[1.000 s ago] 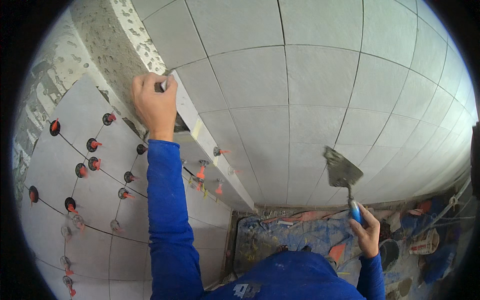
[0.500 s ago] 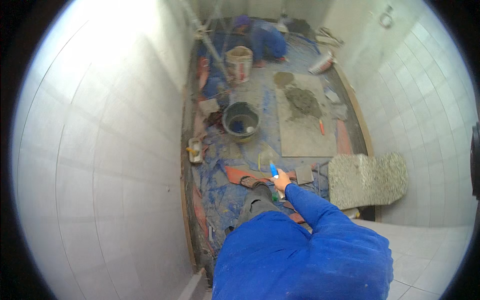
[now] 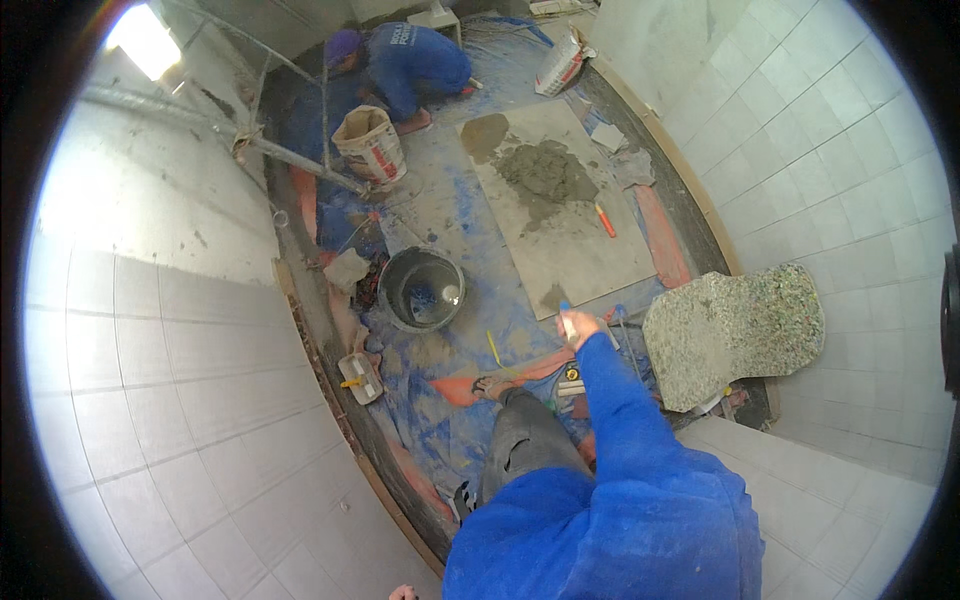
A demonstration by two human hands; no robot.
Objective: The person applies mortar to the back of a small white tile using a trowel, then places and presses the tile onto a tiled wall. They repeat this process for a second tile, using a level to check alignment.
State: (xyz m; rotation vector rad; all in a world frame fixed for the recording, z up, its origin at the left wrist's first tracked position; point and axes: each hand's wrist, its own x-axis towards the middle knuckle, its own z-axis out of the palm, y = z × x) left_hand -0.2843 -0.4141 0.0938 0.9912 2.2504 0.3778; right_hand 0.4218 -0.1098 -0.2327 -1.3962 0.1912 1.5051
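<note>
The right hand (image 3: 580,326) grips a blue-handled trowel (image 3: 566,318) shut — the mortar heap (image 3: 545,172) lies well beyond the grip, straight ahead.

The single view comes from a head-worn fisheye camera, high up and tilted steeply down. It faces the floor of a narrow room between two white tiled walls (image 3: 180,400), whose straight grout lines bend toward the dark round rim. The wearer's blue-sleeved right arm (image 3: 620,410) rises from the lower edge, close to the lens. The grey round bucket (image 3: 422,290) lies well below; a crouching person in blue (image 3: 405,65) sits farthest off, near the top.
</note>
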